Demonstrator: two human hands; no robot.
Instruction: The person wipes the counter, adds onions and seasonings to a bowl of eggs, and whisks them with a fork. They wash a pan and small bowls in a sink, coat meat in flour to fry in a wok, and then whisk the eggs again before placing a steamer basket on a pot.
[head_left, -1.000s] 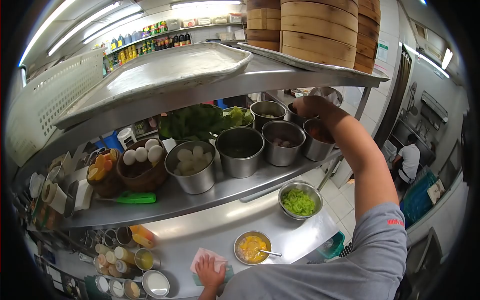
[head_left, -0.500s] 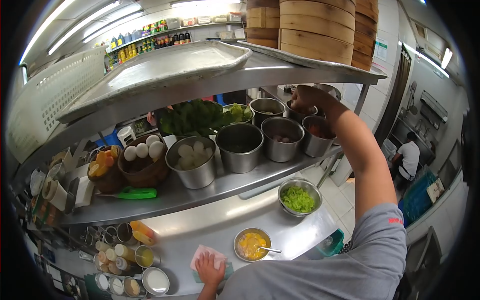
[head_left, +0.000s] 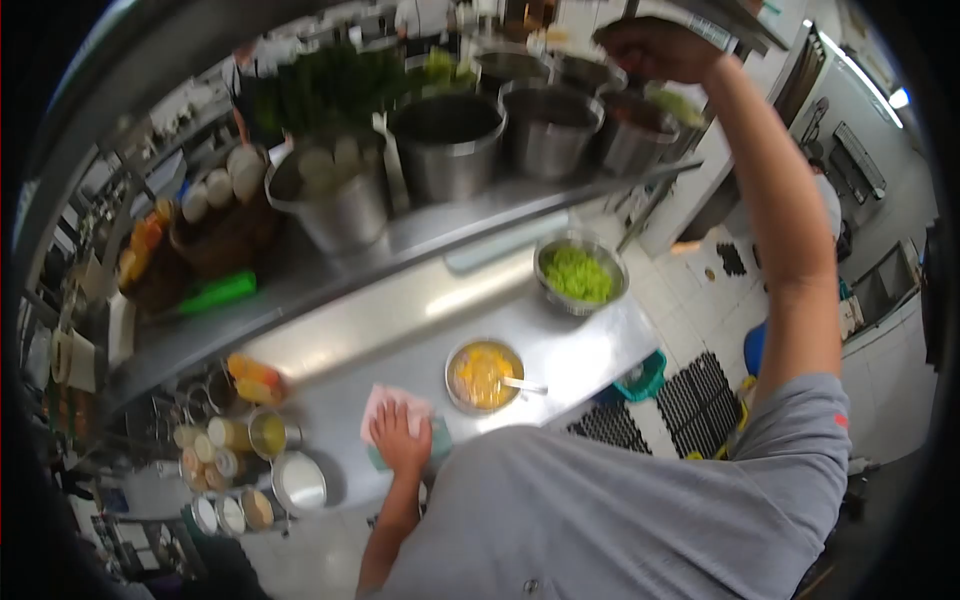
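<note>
My left hand (head_left: 401, 440) lies flat with fingers spread on a folded pink cloth (head_left: 381, 405), on the steel table. A green cloth (head_left: 440, 440) shows beside and under it. Right of it stands a metal bowl of broken eggs (head_left: 484, 372) with a spoon handle over its rim. My right hand (head_left: 665, 50) is raised above the metal pots at the shelf's right end, nearest a pot with reddish contents (head_left: 638, 115). Its fingers point down but are blurred, and whether they hold anything is hidden.
A bowl of chopped green lettuce (head_left: 580, 275) stands near the table's right end. Along the shelf (head_left: 430, 225) are more pots, leafy greens (head_left: 330, 85), a basket of whole eggs (head_left: 225, 185) and a green-handled tool (head_left: 220, 292). Bottles and tubs (head_left: 225, 435) crowd the lower left.
My right hand has lifted out of a pot and moved up and to the right. My left hand stays on the pink cloth. The view has tilted down and blurred.
</note>
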